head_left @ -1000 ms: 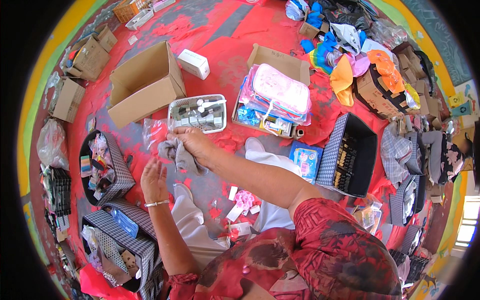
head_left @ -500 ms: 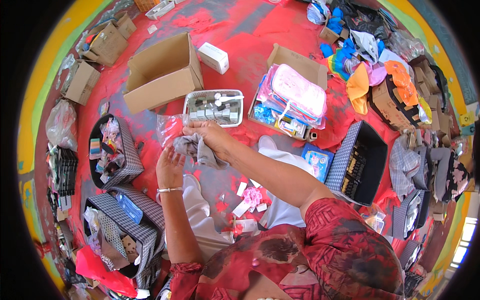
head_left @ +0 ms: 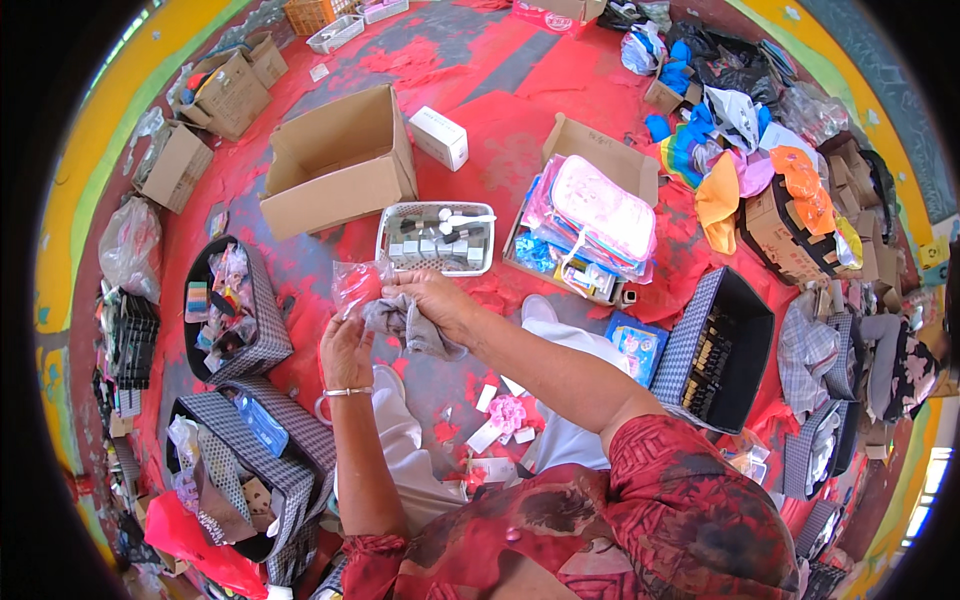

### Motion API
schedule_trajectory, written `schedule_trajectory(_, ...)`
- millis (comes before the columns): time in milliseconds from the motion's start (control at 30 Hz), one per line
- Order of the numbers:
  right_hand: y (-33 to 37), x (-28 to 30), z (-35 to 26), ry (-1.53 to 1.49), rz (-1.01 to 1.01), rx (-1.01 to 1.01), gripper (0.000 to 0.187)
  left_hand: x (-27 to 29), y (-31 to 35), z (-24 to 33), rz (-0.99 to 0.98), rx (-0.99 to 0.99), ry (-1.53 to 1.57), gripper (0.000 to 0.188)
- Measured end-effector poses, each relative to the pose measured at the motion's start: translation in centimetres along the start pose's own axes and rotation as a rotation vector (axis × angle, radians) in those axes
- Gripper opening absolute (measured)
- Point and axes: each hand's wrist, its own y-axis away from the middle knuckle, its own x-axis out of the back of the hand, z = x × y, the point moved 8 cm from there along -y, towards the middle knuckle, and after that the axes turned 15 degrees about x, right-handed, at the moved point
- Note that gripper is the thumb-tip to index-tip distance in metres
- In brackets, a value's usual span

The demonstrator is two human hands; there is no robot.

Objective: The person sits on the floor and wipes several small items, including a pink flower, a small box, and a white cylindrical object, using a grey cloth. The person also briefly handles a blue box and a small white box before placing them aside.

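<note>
In front of me, a small clear plastic bag (head_left: 358,284) is held up between my hands. My left hand (head_left: 346,352) has its fingertips closed on the bag's lower edge. My right hand (head_left: 440,300) reaches in from the right, its fingertips at the bag's side. A crumpled grey cloth (head_left: 412,328) hangs beneath the right palm, gripped by the fingers, which are partly hidden. Just beyond the hands stands a white plastic basket (head_left: 384,252) with small boxes and dark-capped bottles in it.
A large open cardboard box (head_left: 335,205) and a small white box (head_left: 440,138) lie farther off. To the right are a carton of pink pouches (head_left: 600,205) and a checked bin (head_left: 690,310). Checked bins (head_left: 265,320) line the left. A pink flower (head_left: 507,413) lies between my legs.
My left fingers, spread before, have drawn together at the bag's lower edge. The whole view has shifted a little, so things appear slightly lower. The grey cloth stays with my right hand.
</note>
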Motion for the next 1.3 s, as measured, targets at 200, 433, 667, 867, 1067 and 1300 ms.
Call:
schedule_trajectory(200, 0.4, -0.1, 0.2, 0.120, -0.006, 0.020, 0.011, -2.9, 2.2, 0.9, -0.298, 0.015, 0.191, 0.024)
schedule_trajectory(433, 0.5, 0.8, 1.5, 0.340, 0.029, 0.007, 0.016, -2.2, 0.9, 1.5, -0.256, -0.180, 0.046, 0.020)
schedule_trajectory(667, -1.1, 5.2, -8.7, 0.280, 0.134, 0.250, 0.029, -2.7, 0.9, 0.3, -0.287, -0.017, 0.057, 0.039)
schedule_trajectory(867, 0.5, 15.0, -22.6, 0.109, 0.150, 0.385, 0.034, -2.7, 1.6, -0.5, -0.203, 0.078, -0.033, 0.032)
schedule_trajectory(1067, 5.2, 29.4, -12.9, 0.359, 0.543, 0.081, 0.026, -2.8, 1.7, -1.1, -0.242, 0.113, -0.113, 0.028)
schedule_trajectory(1300, 6.0, 43.0, 4.6, 0.046, 0.733, -0.254, 0.027, -3.1, 1.8, -2.0, -0.163, 0.155, -0.210, 0.022)
